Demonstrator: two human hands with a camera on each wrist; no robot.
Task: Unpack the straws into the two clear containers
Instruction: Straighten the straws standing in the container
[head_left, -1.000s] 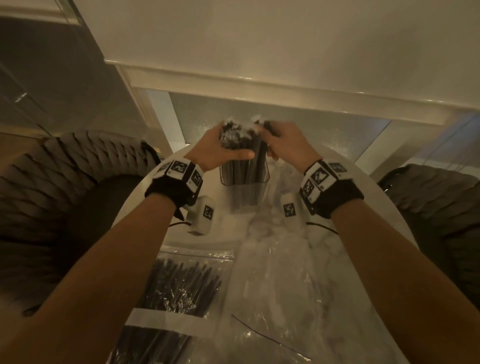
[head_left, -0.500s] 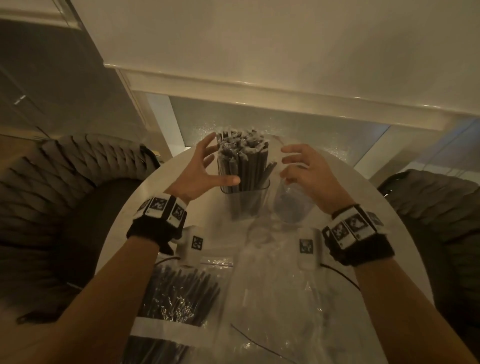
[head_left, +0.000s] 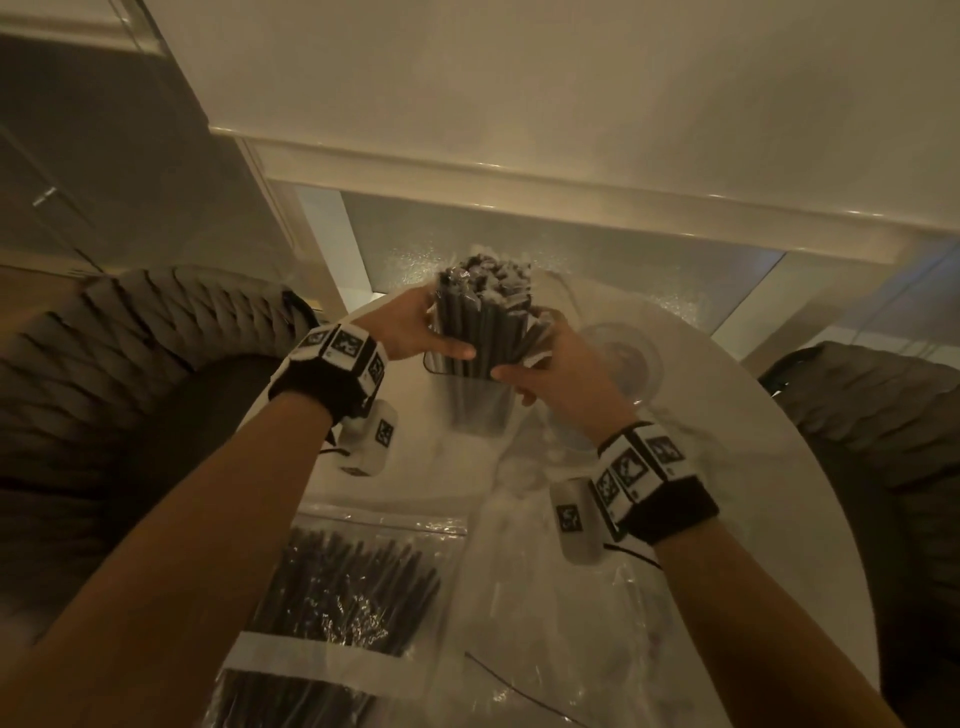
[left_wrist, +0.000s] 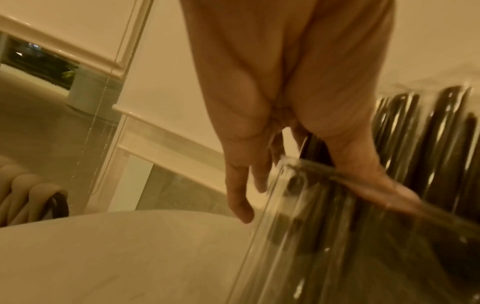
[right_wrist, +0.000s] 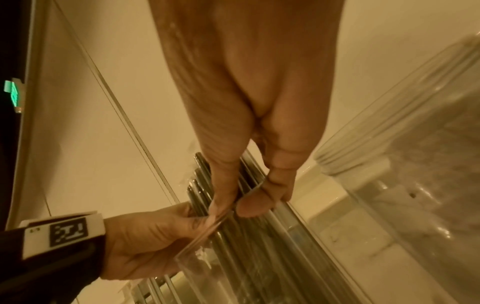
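A: Gripping what? Both hands?
B: Yes. Left hand (head_left: 410, 332) and right hand (head_left: 558, 366) both clasp the black straws (head_left: 483, 322) standing upright in the square clear container (head_left: 475, 408) on the white table (head_left: 753, 467).
A: Second container?
B: Round clear jar (head_left: 631, 358) just right of it. Bag of straws (head_left: 337, 587) lies near the table's front edge.

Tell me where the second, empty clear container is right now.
In the head view, the empty container stands on the white table, just right of the straw-filled container and behind the right hand.
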